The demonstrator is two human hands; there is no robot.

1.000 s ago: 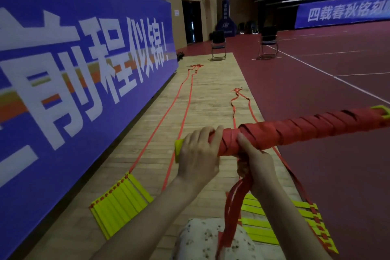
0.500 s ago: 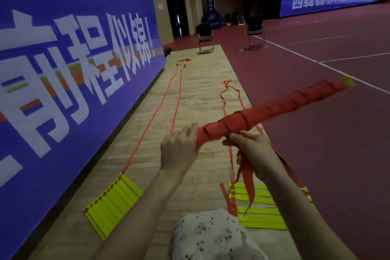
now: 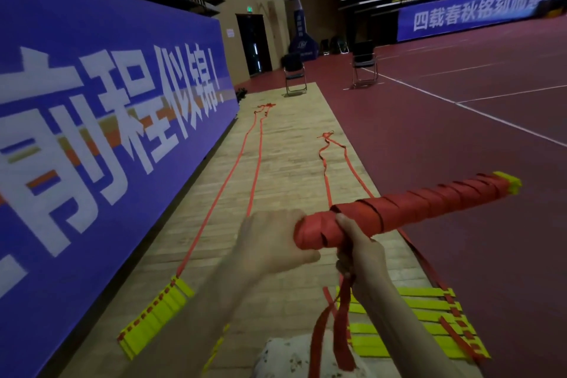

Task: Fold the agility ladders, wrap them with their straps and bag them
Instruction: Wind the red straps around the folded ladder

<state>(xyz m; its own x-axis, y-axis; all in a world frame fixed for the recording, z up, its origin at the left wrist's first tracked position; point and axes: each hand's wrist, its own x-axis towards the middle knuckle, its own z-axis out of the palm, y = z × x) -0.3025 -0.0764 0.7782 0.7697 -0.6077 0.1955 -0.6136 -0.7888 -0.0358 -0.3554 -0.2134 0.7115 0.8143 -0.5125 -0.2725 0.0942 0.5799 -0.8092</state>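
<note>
A folded agility ladder bundle (image 3: 411, 209), wound in red strap with yellow rung ends showing at its far tip, is held out in front of me. My left hand (image 3: 270, 242) grips its near end. My right hand (image 3: 359, 252) pinches the loose red strap (image 3: 331, 328) under the bundle, thumb pressed on the wrap. The strap's tail hangs down toward my lap. Two other folded yellow ladders lie on the wooden floor: a ladder stack on the left (image 3: 156, 316) and a ladder stack on the right (image 3: 414, 325), each with long red straps trailing away.
A blue banner wall (image 3: 92, 132) runs along the left. Red straps (image 3: 245, 163) stretch far down the wooden strip. Two folding chairs (image 3: 294, 74) stand at the far end. Red court floor (image 3: 460, 147) spreads to the right.
The bundle has been turned and brought nearer, its far end dropping lower. My right hand has shifted under the bundle with the strap, and my left hand has re-gripped the near end.
</note>
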